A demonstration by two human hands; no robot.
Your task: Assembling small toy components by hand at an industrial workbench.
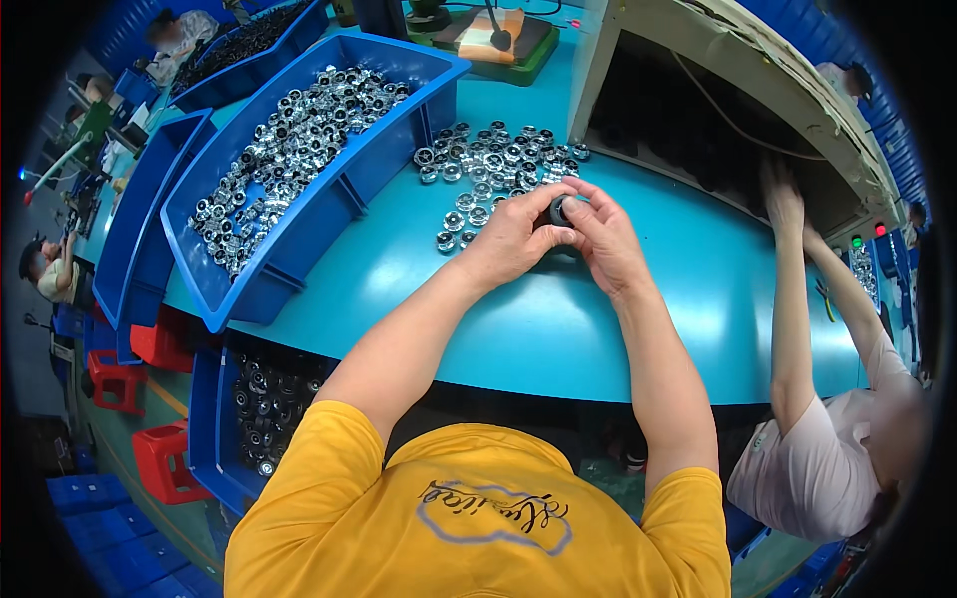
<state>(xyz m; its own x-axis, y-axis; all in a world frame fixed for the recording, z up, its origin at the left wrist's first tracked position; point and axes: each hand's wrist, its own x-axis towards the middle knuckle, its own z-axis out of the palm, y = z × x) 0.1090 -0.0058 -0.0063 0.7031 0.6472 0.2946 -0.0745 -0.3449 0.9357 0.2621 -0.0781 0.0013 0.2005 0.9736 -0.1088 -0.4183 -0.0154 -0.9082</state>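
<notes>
Over the turquoise table, both my hands are closed round a small black wheel (559, 210). My left hand (506, 239) grips it from the left, while my right hand (608, 242) pinches it from the right with thumb and fingers. Part of the wheel is hidden by my fingers. Just beyond my hands lies a loose spread of shiny, clear-and-black wheel hubs (493, 159). A few of these hubs sit close to my left hand.
A blue bin (344, 194) full of similar hubs stands at the left. Below the table edge, another blue bin (206, 429) holds black wheels. A co-worker's hands (783, 199) reach into a beige machine (728, 189) on the right. Red stools (164, 463) stand at the lower left.
</notes>
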